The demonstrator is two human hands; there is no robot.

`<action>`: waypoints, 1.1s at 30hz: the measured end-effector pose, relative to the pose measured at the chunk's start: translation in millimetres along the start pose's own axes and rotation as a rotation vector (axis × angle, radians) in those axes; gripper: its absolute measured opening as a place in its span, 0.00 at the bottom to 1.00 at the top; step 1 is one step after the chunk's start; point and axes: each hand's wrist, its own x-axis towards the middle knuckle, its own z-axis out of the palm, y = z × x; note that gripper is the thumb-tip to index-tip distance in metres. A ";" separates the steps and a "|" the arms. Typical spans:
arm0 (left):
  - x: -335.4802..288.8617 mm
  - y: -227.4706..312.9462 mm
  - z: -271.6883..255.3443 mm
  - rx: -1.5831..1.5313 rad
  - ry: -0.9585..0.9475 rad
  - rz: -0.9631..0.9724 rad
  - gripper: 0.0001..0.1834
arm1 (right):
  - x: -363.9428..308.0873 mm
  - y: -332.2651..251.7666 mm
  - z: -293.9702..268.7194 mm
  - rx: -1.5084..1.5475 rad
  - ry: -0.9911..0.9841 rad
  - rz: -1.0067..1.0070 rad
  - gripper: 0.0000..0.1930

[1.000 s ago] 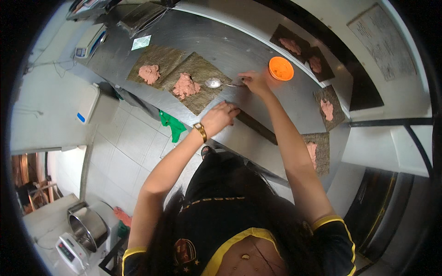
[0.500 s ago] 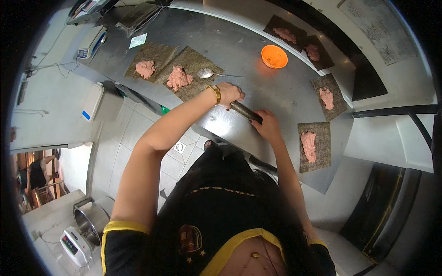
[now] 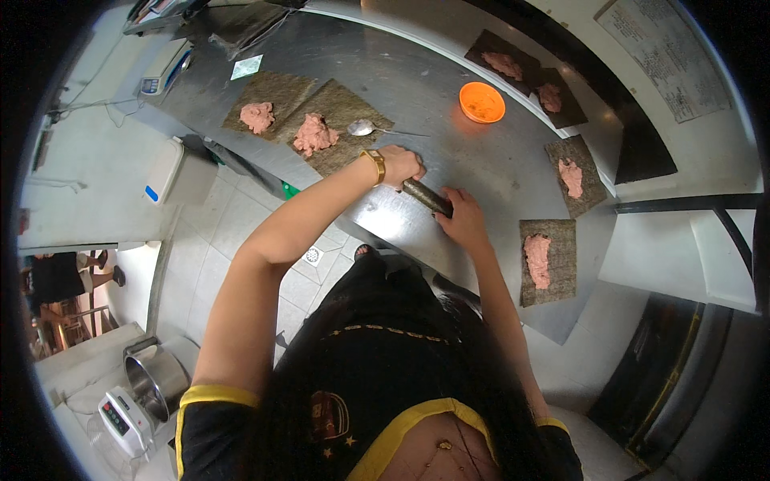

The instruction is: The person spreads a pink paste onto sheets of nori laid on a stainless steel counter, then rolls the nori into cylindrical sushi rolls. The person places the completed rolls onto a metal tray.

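Note:
A dark green seaweed roll (image 3: 427, 197) lies near the front edge of the steel table. My left hand (image 3: 401, 164), wearing a gold watch, is curled over its left end. At its right end my right hand (image 3: 464, 220) grips with bent fingers. Just beyond my left hand, a metal spoon (image 3: 362, 127) rests on a seaweed sheet (image 3: 349, 104) that bears a lump of pink minced filling (image 3: 314, 134). Further left is a second sheet with filling (image 3: 257, 117). To the right lie two more sheets, each with a strip of pink filling (image 3: 537, 261) (image 3: 570, 178).
An orange bowl (image 3: 482, 103) stands toward the back of the steel table (image 3: 385, 64). Further seaweed shapes with filling show in the shiny back panel. A scale (image 3: 164, 74) sits at the far left, near a white lidded bin (image 3: 164, 172). Another person (image 3: 60, 276) appears through the left doorway.
The roll has turned slightly under my hands, and my right hand has shifted a little left along it. The view has moved slightly. The person in the doorway has moved.

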 end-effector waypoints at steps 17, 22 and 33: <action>-51.8 32.2 32.2 -0.316 0.049 -0.045 0.17 | -14.1 -17.1 -3.8 0.055 -0.234 -0.285 0.18; -69.4 44.5 44.7 -0.424 0.059 -0.148 0.14 | -14.0 -31.9 2.6 0.082 -0.201 -0.486 0.21; -128.7 19.7 75.0 -0.912 -0.242 -0.374 0.35 | -21.0 -29.7 -3.6 0.153 -0.504 -0.632 0.21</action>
